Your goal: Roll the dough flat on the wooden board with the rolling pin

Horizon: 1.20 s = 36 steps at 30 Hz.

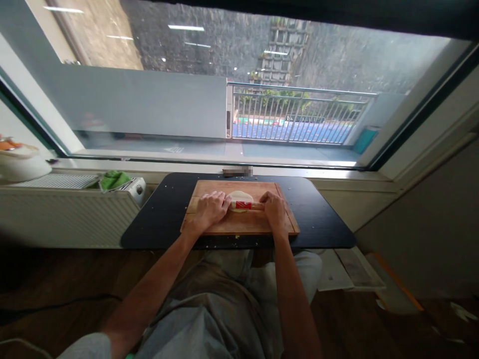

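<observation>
I see left hand (211, 206) and right hand (275, 209) apparently closed on rolling pin (243, 205), fingers partly hidden | axis sideways between them, across dough (240, 195)

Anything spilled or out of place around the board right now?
Yes, slightly: small pale crumbs are scattered on the black table around the cutting board, a bit messy since they lie off the board. The rolling pin and dough show nothing odd.

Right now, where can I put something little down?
On the black table, between the cutting board and either side edge, besides some crumbs. The board's middle is crowded: left hand, right hand, rolling pin, dough.
</observation>
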### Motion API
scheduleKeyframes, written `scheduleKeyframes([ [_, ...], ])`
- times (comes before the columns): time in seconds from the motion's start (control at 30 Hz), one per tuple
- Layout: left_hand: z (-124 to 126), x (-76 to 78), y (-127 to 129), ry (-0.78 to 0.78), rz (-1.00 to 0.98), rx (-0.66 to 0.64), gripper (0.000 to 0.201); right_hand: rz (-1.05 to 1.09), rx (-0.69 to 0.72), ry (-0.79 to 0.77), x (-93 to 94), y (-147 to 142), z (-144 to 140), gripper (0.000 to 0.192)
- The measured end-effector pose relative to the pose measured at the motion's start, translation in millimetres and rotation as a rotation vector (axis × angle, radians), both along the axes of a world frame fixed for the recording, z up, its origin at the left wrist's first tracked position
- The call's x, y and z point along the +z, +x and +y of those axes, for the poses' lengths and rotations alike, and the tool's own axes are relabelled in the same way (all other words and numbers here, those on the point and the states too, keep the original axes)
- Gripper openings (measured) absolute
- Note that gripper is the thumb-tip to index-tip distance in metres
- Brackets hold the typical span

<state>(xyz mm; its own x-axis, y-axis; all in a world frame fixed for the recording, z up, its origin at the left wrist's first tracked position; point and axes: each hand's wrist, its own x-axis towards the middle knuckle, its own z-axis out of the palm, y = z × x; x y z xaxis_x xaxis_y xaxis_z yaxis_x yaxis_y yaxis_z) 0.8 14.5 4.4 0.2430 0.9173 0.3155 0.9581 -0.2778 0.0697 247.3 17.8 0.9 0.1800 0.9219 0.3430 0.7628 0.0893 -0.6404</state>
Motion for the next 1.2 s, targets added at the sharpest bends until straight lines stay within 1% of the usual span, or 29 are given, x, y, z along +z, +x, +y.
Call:
scheduleKeyframes([
  [0.13, 3, -0.1, 3, 0.021, -0.022, 0.007, 0.045, -0.049, -0.041, -0.01, 0.3, -2, -4, 0.041],
  [0.3, 19, -0.1, 4, 0.011, -0.044, 0.016, 0.043, -0.019, -0.066, -0.036, 2.2, -2, 10, 0.041],
  [0.43, 35, -0.5, 6, -0.014, -0.047, 0.033, 0.043, 0.031, -0.075, 0.038, 4.6, -5, 22, 0.037],
  [0.53, 46, -1.0, 8, -0.044, -0.032, 0.02, 0.038, 0.036, -0.088, 0.079, 5.7, -6, 31, 0.034],
  [0.63, 54, -0.5, 11, -0.061, -0.044, 0.012, 0.036, -0.005, -0.084, 0.054, 6.6, -4, 43, 0.033],
  [0.8, 70, 3.5, 15, -0.045, -0.088, 0.108, 0.045, -0.092, -0.101, -0.02, 9.3, 2, 68, 0.03],
  [0.87, 75, 5.2, 17, -0.067, -0.076, 0.124, 0.047, -0.124, -0.115, -0.037, 11.9, 3, 75, 0.029],
  [0.93, 78, 5.5, 17, -0.1, -0.051, 0.112, 0.047, -0.155, -0.093, -0.058, 15.6, 4, 78, 0.027],
  [1.0, 78, 4.1, 15, -0.111, -0.025, 0.069, 0.044, -0.183, -0.034, -0.082, 19.9, 6, 76, 0.028],
  [1.1, 72, 0.2, 11, -0.093, -0.02, -0.011, 0.04, -0.214, 0.082, -0.107, 25.5, 8, 63, 0.029],
  [1.2, 58, -1.9, 8, -0.092, -0.055, -0.024, 0.039, -0.235, 0.153, -0.068, 27.8, 8, 44, 0.029],
])
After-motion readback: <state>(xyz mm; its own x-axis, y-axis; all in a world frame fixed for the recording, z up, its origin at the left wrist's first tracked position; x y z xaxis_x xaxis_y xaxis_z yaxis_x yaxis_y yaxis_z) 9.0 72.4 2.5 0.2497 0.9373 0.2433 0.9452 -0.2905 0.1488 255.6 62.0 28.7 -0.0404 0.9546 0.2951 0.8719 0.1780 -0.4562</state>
